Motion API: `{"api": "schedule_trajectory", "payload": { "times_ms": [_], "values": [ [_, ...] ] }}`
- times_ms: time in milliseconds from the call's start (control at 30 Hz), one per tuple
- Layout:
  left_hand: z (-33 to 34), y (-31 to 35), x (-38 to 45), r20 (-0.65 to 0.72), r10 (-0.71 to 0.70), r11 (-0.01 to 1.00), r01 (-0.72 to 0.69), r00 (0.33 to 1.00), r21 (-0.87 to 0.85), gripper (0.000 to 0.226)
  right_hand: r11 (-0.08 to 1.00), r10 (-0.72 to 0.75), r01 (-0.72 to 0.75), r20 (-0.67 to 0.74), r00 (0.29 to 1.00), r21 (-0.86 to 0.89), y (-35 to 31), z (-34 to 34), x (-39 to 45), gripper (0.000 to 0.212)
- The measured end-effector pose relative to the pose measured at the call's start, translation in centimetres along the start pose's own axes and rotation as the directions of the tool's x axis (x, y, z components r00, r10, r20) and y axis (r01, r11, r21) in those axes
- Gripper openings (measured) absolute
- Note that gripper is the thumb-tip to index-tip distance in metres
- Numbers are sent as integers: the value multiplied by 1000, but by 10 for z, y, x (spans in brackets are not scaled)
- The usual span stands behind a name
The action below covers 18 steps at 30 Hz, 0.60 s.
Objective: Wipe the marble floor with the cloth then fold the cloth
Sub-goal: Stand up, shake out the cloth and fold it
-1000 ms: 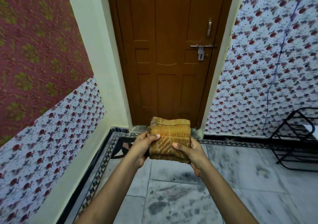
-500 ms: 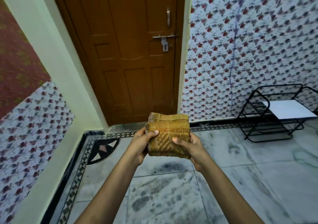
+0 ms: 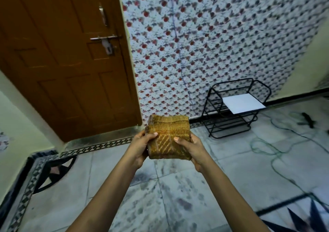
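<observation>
Cloth (image 3: 169, 137) is soft, light & folded thick. Left hand (image 3: 140, 146) & right hand (image 3: 191, 149) grip its sides, up over marble floor (image 3: 160, 196).

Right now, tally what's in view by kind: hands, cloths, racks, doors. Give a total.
Hands: 2, the left hand and the right hand, both gripping the cloth
Cloths: 1, the folded yellow cloth
Racks: 1, the black wire rack
Doors: 1, the brown door
Total: 5
</observation>
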<state>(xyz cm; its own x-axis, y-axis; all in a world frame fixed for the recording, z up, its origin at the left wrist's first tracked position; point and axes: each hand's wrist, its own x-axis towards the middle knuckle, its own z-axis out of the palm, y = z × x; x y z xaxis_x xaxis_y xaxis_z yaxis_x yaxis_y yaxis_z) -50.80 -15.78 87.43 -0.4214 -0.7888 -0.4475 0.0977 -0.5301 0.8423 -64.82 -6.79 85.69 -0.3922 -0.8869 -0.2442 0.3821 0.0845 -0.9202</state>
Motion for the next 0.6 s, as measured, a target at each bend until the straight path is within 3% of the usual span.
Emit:
{"api": "schedule_trajectory", "payload": {
  "times_ms": [200,500,600],
  "values": [
    [71,-14,41,30,-20,999,19,999,35,28,1000,5,-4,-58,998,12,-22,-73,29,19],
    [155,-21,152,53,-58,996,54,997,73,19,999,34,-35,-111,993,-5,-46,-157,124,22],
    [195,-17,195,49,-78,995,75,996,71,16,998,63,-63,-159,985,4,-64,-189,164,32]
  ]
}}
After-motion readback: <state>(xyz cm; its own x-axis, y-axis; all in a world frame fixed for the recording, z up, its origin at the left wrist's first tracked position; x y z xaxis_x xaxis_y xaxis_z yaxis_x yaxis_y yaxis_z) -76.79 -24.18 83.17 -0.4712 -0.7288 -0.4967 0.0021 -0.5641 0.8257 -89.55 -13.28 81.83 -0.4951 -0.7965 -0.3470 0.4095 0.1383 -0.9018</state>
